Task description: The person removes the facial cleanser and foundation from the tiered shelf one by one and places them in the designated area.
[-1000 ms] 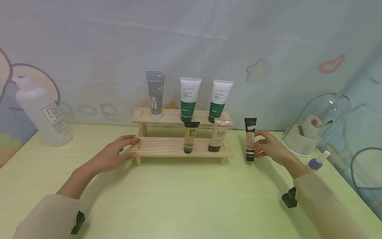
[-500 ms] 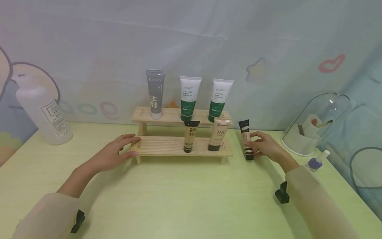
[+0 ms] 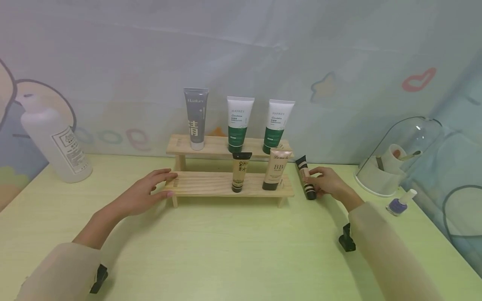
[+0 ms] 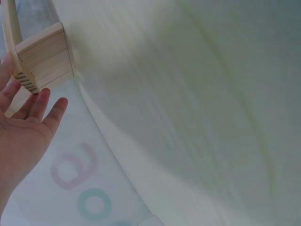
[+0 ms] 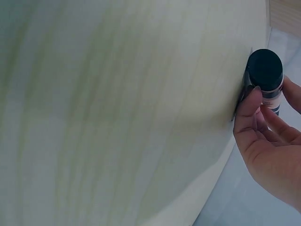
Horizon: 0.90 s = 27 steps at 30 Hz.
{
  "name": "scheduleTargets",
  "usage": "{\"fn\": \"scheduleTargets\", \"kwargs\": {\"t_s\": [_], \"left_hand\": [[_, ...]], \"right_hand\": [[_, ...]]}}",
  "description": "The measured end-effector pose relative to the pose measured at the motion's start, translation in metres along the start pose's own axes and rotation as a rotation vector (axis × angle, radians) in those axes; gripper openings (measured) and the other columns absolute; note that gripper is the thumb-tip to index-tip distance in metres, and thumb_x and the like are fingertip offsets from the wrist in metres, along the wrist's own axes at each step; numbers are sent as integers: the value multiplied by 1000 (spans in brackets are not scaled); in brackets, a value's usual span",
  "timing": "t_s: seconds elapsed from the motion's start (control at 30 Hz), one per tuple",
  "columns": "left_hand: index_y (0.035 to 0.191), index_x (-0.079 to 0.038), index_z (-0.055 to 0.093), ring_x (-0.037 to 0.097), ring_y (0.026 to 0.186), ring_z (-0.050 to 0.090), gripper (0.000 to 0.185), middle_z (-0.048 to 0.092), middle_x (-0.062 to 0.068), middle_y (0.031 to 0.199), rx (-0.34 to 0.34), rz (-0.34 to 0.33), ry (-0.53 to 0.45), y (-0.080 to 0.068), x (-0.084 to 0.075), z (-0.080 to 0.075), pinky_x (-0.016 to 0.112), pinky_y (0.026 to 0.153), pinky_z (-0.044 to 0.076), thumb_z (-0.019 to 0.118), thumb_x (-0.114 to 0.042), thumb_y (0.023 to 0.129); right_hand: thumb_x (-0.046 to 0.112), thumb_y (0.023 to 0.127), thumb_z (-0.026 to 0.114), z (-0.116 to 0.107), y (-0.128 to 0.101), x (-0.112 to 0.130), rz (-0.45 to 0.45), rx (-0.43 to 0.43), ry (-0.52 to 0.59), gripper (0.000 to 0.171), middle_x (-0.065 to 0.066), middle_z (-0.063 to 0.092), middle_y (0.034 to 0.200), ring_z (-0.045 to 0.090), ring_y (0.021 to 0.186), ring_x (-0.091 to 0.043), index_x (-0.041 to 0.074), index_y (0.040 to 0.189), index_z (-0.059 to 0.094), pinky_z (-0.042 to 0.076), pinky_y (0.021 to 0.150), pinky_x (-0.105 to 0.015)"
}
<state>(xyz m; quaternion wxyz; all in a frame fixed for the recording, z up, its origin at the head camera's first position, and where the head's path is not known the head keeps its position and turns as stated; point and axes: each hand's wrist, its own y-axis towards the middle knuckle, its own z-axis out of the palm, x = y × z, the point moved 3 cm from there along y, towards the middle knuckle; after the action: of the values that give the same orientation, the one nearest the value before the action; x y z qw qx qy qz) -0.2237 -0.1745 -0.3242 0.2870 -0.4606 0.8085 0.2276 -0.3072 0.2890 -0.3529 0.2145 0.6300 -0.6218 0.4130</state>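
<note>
My right hand (image 3: 326, 182) grips a slim black-and-beige cosmetic tube (image 3: 303, 172) just right of the two-tier wooden stand (image 3: 199, 184). The tube leans with its top toward the stand, low over the table; its round dark cap (image 5: 265, 69) faces the right wrist camera, with fingers around the body. At the stand's left end, my left hand (image 3: 141, 195) holds the lower shelf, thumb at the front edge and fingers behind. That shelf bears a small gold tube (image 3: 239, 172) and a beige BB cream tube (image 3: 276, 169), both upright.
On the upper shelf stand a grey tube (image 3: 196, 115) and two white-and-green tubes, one in the middle (image 3: 239, 125) and one at right (image 3: 278, 125). A white bottle (image 3: 56, 142) stands far left. At right are a domed brush holder (image 3: 380, 175) and a purple nail polish bottle (image 3: 397, 205).
My right hand has moved left toward the stand, and the tube in it has tipped from upright to leaning left and lower. My left hand has stayed on the shelf.
</note>
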Motion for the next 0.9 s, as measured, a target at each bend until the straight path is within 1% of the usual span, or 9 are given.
{"fn": "scheduleTargets", "kwargs": {"t_s": [0.07, 0.17, 0.3, 0.43, 0.6, 0.73, 0.9], "left_hand": [[138, 1, 35, 45, 127, 25, 54, 21, 26, 143, -1, 3, 3, 0, 0, 0, 58, 96, 30, 52, -25, 95], [138, 1, 35, 44, 128, 24, 53, 21, 26, 143, -3, 5, 1, 1, 1, 0, 58, 96, 30, 52, -24, 95], [138, 1, 35, 45, 128, 25, 53, 21, 26, 143, -4, 3, 0, 0, 1, 0, 58, 96, 30, 52, -24, 95], [139, 1, 35, 45, 127, 26, 54, 21, 26, 143, -1, -5, 1, 0, 2, 0, 58, 96, 30, 52, -26, 95], [138, 1, 36, 46, 126, 28, 54, 21, 26, 143, -4, -8, 10, 0, 2, 1, 58, 96, 30, 52, -26, 94], [139, 0, 35, 47, 125, 28, 54, 21, 26, 143, -2, -9, 11, 0, 2, 0, 59, 96, 30, 51, -27, 95], [139, 0, 35, 49, 123, 30, 55, 20, 26, 143, 1, -6, 13, -1, 1, 0, 61, 94, 30, 51, -27, 95]], "right_hand": [[18, 93, 54, 1, 0, 1, 6, -8, -9, 51, -4, 49, 68, 48, 54, -12, -11, 130, 35, 48, 53, -28], [18, 93, 54, 2, 1, 3, 11, -29, -41, 49, -4, 49, 68, 48, 52, -12, -11, 129, 37, 48, 53, -28], [20, 93, 55, 3, 1, 6, 17, -59, -71, 48, -5, 51, 73, 49, 54, -12, -10, 128, 39, 48, 54, -29], [20, 93, 54, 5, -1, 7, 15, -71, -84, 48, -8, 52, 78, 50, 56, -13, -9, 129, 39, 48, 55, -29], [20, 94, 53, 3, -4, 6, 11, -70, -75, 49, -10, 52, 84, 50, 59, -14, -8, 130, 37, 48, 58, -29], [19, 93, 55, 1, -6, 3, -2, -54, -52, 53, -11, 53, 89, 50, 63, -14, -8, 133, 34, 49, 60, -29], [21, 91, 59, -2, -9, 0, -19, -26, -29, 58, -12, 54, 89, 53, 66, -17, -6, 135, 32, 50, 62, -31]]}}
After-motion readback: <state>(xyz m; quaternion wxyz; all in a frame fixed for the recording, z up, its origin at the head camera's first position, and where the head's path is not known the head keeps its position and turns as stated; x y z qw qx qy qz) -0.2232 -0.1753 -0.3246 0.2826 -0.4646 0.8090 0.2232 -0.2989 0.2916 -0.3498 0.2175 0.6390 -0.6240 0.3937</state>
